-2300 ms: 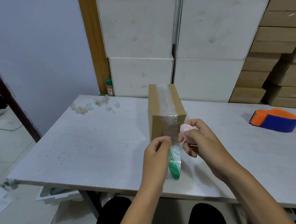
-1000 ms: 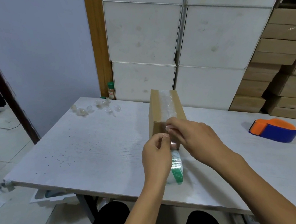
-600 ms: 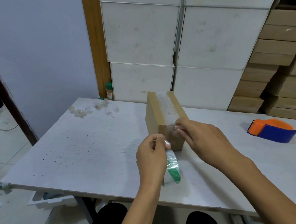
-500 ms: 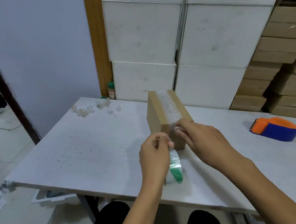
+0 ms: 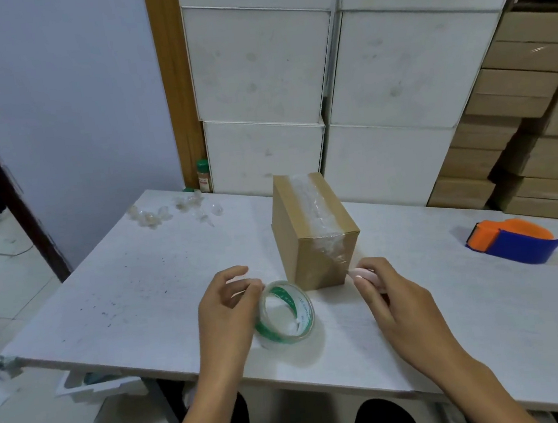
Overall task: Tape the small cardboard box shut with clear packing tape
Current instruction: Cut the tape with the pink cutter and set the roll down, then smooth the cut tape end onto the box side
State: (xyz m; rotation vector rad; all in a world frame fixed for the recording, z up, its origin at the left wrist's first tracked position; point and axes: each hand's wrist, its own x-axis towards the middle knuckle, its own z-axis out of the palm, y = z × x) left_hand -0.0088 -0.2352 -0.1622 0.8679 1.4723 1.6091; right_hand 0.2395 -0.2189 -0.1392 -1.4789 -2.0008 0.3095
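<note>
While the small cardboard box [image 5: 313,238] stands upright near the middle of the worktop [image 5: 147,280], I can see a wrinkled strip of clear tape [image 5: 318,207] running along its top and folding down over the near face. Just in front of the box, towards the near edge, the tape roll [image 5: 286,310] with its green-printed core sits tilted on the worktop. My left hand [image 5: 228,311] is right against the roll's left side, fingers curled loosely and spread; whether they actually grip it, I cannot tell. My right hand [image 5: 391,297] is closed around a small pink object [image 5: 363,273], pinched between thumb and fingers just beside the box's lower near right corner. The two hands sit apart, one either side of the roll.

Out by the right edge, an orange and blue tape dispenser [image 5: 513,244] lies on the worktop, well apart from the box. At the far left corner there's a scatter of crumpled clear scraps [image 5: 174,212]. Behind the worktop, white cartons [image 5: 325,79] are stacked against the wall, with brown cartons [image 5: 520,130] piled to their right.
</note>
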